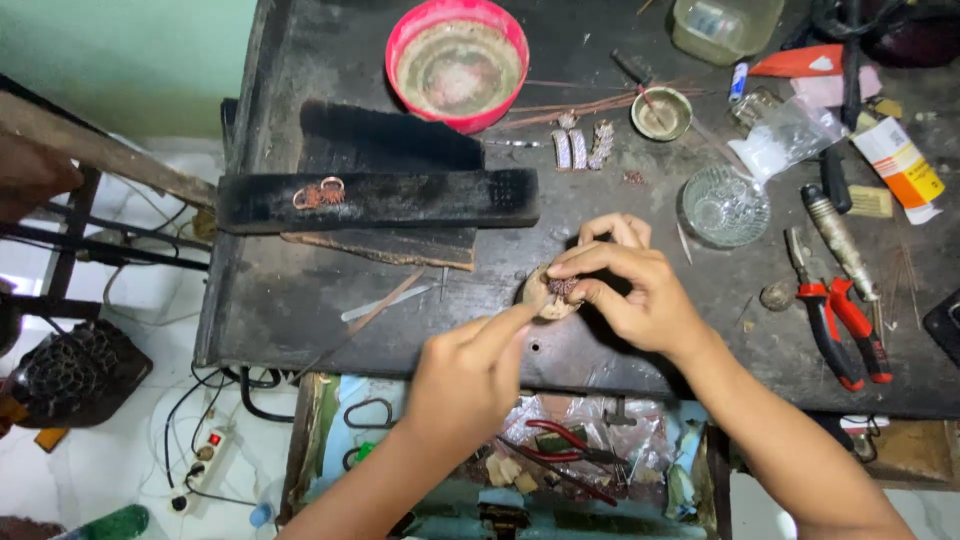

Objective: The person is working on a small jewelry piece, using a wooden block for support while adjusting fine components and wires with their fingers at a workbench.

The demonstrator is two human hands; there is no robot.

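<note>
Two hands are meeting over the front edge of the dark counter (300, 300). The right hand (630, 290) is pinching a small beaded piece (562, 287) in its fingertips, pressing it onto a round tan pad (540, 297). The left hand (470, 375) is grasping nothing, its fingers loosely curled and its forefinger touching the pad's edge. Nearby are lying red pliers (845, 325), a glass bowl (724, 206) and a pink bowl (457, 62).

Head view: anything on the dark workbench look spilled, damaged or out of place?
Nothing spilled. The black charred wooden block looks burnt and lies across another slab; thin copper wires are strewn loosely beside the pink plastic bowl.
</note>
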